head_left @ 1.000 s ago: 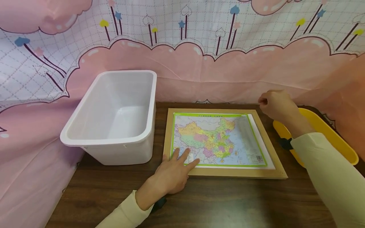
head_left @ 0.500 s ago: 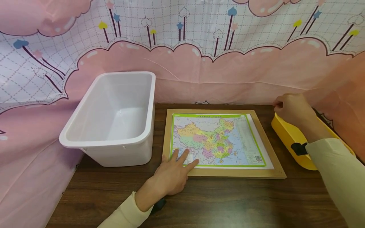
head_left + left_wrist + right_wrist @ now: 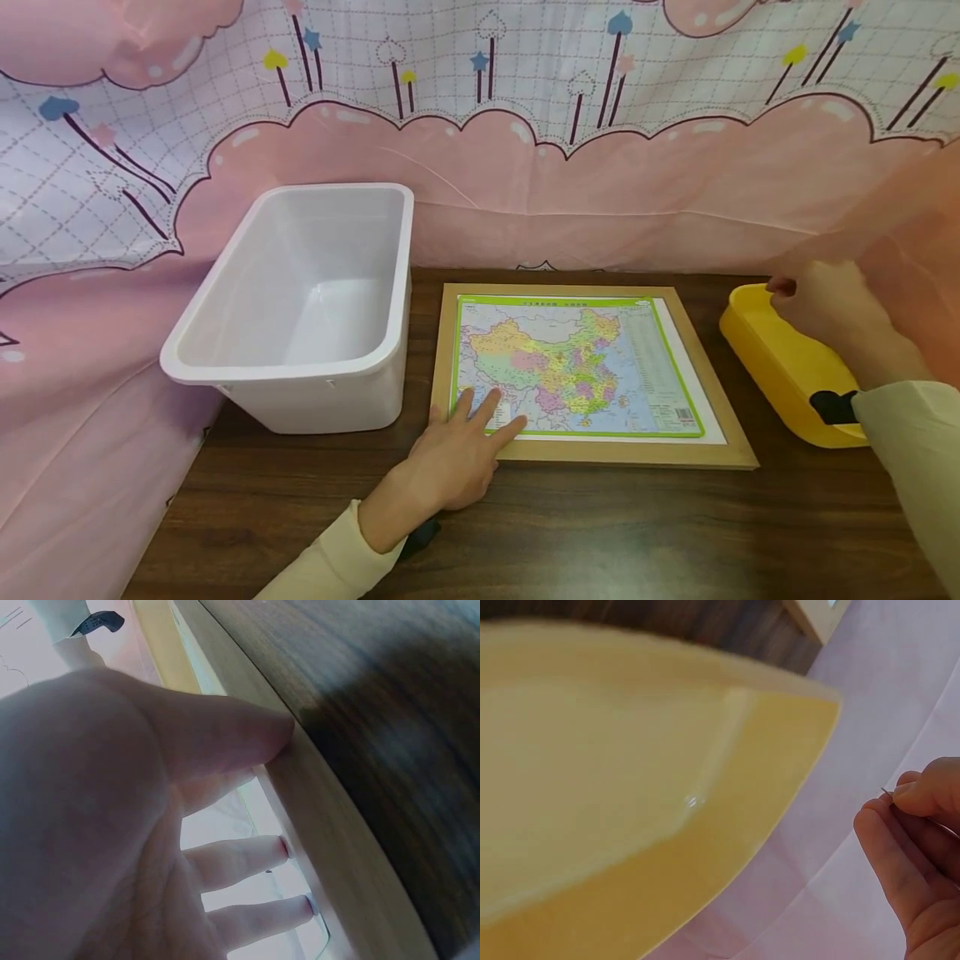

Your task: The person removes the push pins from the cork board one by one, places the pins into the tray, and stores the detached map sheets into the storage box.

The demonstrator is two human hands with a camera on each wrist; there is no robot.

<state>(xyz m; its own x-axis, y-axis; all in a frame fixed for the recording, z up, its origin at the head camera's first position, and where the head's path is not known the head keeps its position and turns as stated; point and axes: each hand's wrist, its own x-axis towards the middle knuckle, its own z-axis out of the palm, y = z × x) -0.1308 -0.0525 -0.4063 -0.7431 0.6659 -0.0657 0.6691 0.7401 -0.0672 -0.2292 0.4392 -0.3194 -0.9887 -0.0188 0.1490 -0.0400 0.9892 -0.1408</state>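
Rightward from above the map puzzle (image 3: 573,371), the right hand (image 3: 840,321) moved over the yellow tray (image 3: 780,367), pinching something thin; the left hand (image 3: 457,458) stayed flat, fingers spread, at the puzzle's lower-left corner.

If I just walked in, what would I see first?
The colourful map puzzle in its wooden frame lies in the middle of the dark table, with the left hand resting flat on its near left corner. A big white tub stands to the left of it. A bright yellow tray sits at the right, with the right hand over it, fingers pinched together.
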